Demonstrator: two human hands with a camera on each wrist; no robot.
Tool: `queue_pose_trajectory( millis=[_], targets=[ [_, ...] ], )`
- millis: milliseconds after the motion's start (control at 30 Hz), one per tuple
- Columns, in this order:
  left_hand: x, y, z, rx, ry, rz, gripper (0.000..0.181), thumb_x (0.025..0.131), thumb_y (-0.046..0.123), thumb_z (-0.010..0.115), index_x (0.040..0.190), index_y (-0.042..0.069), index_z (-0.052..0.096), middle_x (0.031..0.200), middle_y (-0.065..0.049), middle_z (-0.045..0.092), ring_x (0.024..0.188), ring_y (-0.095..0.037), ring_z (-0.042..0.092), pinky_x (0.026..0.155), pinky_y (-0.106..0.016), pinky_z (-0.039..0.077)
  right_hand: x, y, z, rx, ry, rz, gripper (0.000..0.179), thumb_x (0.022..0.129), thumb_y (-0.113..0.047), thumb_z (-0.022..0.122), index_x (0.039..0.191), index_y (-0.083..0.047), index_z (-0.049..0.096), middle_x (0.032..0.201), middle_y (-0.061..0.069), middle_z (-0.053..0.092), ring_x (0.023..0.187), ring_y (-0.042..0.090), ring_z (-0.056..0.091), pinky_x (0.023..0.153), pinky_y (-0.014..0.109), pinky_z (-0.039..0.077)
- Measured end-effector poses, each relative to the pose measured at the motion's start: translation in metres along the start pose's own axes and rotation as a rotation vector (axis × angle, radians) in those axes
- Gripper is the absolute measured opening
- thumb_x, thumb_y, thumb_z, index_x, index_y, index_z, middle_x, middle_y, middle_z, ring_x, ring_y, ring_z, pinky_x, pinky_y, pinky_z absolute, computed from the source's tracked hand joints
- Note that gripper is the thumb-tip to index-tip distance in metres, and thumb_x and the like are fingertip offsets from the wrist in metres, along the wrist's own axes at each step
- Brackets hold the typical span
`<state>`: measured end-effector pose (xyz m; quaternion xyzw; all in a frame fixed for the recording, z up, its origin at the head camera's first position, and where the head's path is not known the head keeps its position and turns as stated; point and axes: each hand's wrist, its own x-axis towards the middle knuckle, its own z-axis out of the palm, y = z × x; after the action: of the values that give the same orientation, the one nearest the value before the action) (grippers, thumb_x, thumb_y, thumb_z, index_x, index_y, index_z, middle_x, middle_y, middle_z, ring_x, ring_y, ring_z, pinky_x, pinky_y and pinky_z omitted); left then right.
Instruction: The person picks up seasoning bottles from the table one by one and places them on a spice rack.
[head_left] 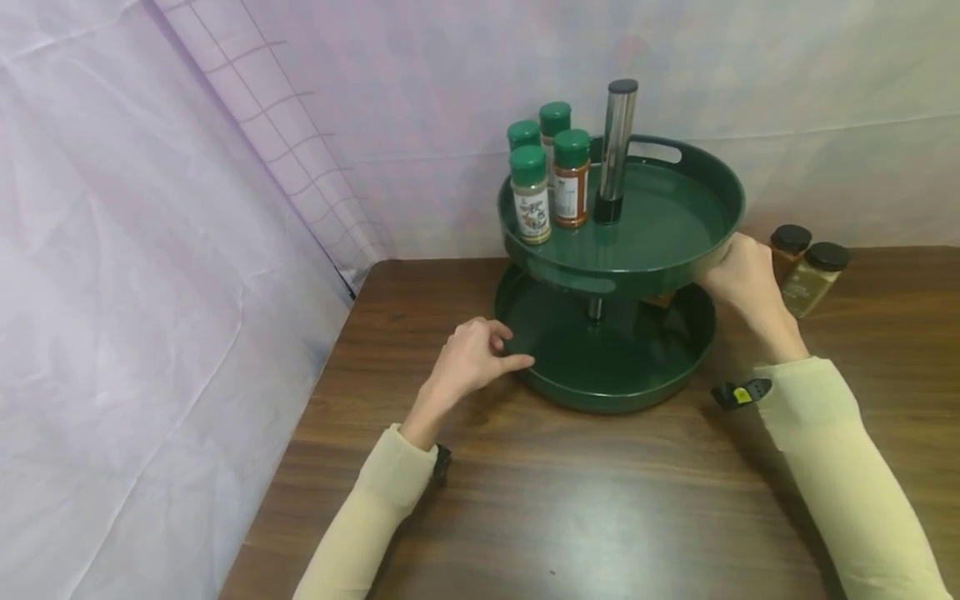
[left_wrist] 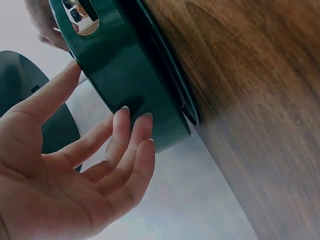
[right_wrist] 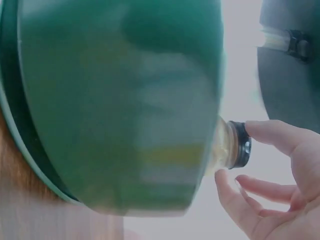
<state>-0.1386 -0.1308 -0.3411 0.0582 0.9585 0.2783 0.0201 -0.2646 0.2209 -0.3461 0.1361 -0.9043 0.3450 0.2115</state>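
Observation:
A green two-tier turntable has an upper tray (head_left: 667, 237) and a lower tray (head_left: 600, 400). My right hand (head_left: 742, 279) reaches between the tiers at the right. In the right wrist view its thumb and a finger pinch a glass spice jar by its black lid (right_wrist: 241, 145), the body mostly hidden behind the tray wall. My left hand (head_left: 472, 358) is at the left rim of the lower tray; the left wrist view shows the thumb tip touching the rim and the other fingers (left_wrist: 137, 160) loosely bent by the outer wall.
Several green-capped spice shakers (head_left: 531, 200) stand on the upper tray, left of the metal post (head_left: 618, 142). Two black-lidded spice jars (head_left: 813, 279) are on the wooden table (head_left: 525, 517) to the right, behind my right wrist. A white cloth (head_left: 420, 125) hangs behind.

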Motion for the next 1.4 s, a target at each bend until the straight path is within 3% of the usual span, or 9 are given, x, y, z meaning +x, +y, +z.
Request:
queue_pose_trajectory(
  millis=[133, 367, 633, 867, 933, 1133, 1267, 1333, 1400],
  targets=[
    [0.0, -0.001, -0.001, 0.002, 0.006, -0.002, 0.055, 0.084, 0.041, 0.083, 0.12, 0.002, 0.071, 0.101, -0.01, 0.067, 0.084, -0.02, 0.059, 0.076, -0.038, 0.052, -0.005, -0.003, -0.006, 0.022, 0.004, 0.023, 0.026, 0.092, -0.018, 0.054, 0.072, -0.004, 0.047, 0.057, 0.01, 0.047, 0.057, 0.029, 0.045, 0.059, 0.04, 0.034],
    [-0.001, 0.0, -0.001, 0.006, 0.01, 0.003, 0.055, 0.084, 0.041, 0.083, 0.12, 0.001, 0.071, 0.101, -0.011, 0.067, 0.085, -0.021, 0.059, 0.077, -0.039, 0.052, -0.01, -0.008, -0.02, 0.071, -0.031, 0.073, 0.035, 0.094, -0.025, 0.06, 0.116, 0.002, 0.066, 0.106, 0.03, 0.067, 0.094, 0.045, 0.064, 0.083, 0.06, 0.047],
    [-0.001, 0.0, -0.001, 0.02, 0.019, 0.009, 0.053, 0.085, 0.04, 0.083, 0.119, 0.001, 0.071, 0.099, -0.01, 0.066, 0.085, -0.021, 0.058, 0.076, -0.039, 0.052, -0.015, 0.003, -0.046, 0.066, -0.021, 0.13, 0.058, 0.092, -0.043, 0.07, 0.133, -0.003, 0.063, 0.115, 0.024, 0.066, 0.071, -0.02, 0.046, 0.066, 0.013, 0.038],
    [-0.002, 0.0, -0.001, 0.023, 0.018, 0.006, 0.054, 0.085, 0.041, 0.082, 0.119, 0.001, 0.071, 0.099, -0.009, 0.065, 0.085, -0.02, 0.058, 0.076, -0.038, 0.052, -0.016, 0.02, -0.072, 0.04, 0.05, 0.211, 0.059, 0.094, -0.04, 0.068, 0.136, 0.0, 0.06, 0.126, 0.028, 0.058, 0.064, -0.025, 0.041, 0.063, 0.01, 0.033],
    [-0.003, 0.0, -0.001, 0.021, 0.015, 0.002, 0.054, 0.085, 0.041, 0.082, 0.119, 0.001, 0.071, 0.099, -0.009, 0.065, 0.085, -0.021, 0.058, 0.076, -0.039, 0.052, -0.017, 0.023, -0.078, 0.022, 0.069, 0.248, 0.061, 0.095, -0.04, 0.067, 0.139, 0.0, 0.057, 0.132, 0.03, 0.053, 0.061, -0.025, 0.037, 0.084, 0.015, 0.04],
    [-0.003, 0.001, 0.0, 0.023, 0.007, -0.003, 0.055, 0.085, 0.042, 0.082, 0.12, 0.001, 0.071, 0.1, -0.009, 0.066, 0.085, -0.02, 0.058, 0.076, -0.039, 0.052, -0.025, 0.042, -0.089, -0.017, 0.08, 0.344, 0.066, 0.098, -0.042, 0.06, 0.147, 0.0, 0.049, 0.147, 0.031, 0.036, 0.06, -0.026, 0.03, 0.079, 0.012, 0.041],
    [-0.001, 0.001, 0.0, 0.029, 0.002, 0.008, 0.054, 0.085, 0.042, 0.082, 0.12, 0.002, 0.071, 0.1, -0.008, 0.066, 0.085, -0.02, 0.059, 0.076, -0.038, 0.052, -0.031, 0.058, -0.094, -0.005, 0.072, 0.382, 0.07, 0.098, -0.042, 0.06, 0.149, 0.002, 0.044, 0.152, 0.034, 0.029, 0.079, -0.013, 0.045, 0.11, 0.043, 0.038],
    [0.0, 0.001, -0.001, 0.031, 0.002, 0.013, 0.054, 0.085, 0.042, 0.082, 0.12, 0.002, 0.071, 0.1, -0.008, 0.066, 0.086, -0.02, 0.06, 0.076, -0.038, 0.053, -0.032, 0.065, -0.095, -0.003, 0.06, 0.388, 0.07, 0.098, -0.041, 0.06, 0.149, 0.005, 0.042, 0.149, 0.037, 0.033, 0.099, 0.014, 0.056, 0.116, 0.063, 0.018],
    [-0.001, 0.0, -0.001, 0.034, 0.004, 0.014, 0.053, 0.086, 0.042, 0.081, 0.12, 0.003, 0.071, 0.101, -0.008, 0.066, 0.087, -0.02, 0.061, 0.077, -0.039, 0.053, -0.031, 0.071, -0.095, -0.022, 0.037, 0.391, 0.072, 0.099, -0.041, 0.06, 0.149, 0.006, 0.041, 0.145, 0.039, 0.038, 0.115, 0.043, 0.048, 0.113, 0.067, 0.02]
  ],
)
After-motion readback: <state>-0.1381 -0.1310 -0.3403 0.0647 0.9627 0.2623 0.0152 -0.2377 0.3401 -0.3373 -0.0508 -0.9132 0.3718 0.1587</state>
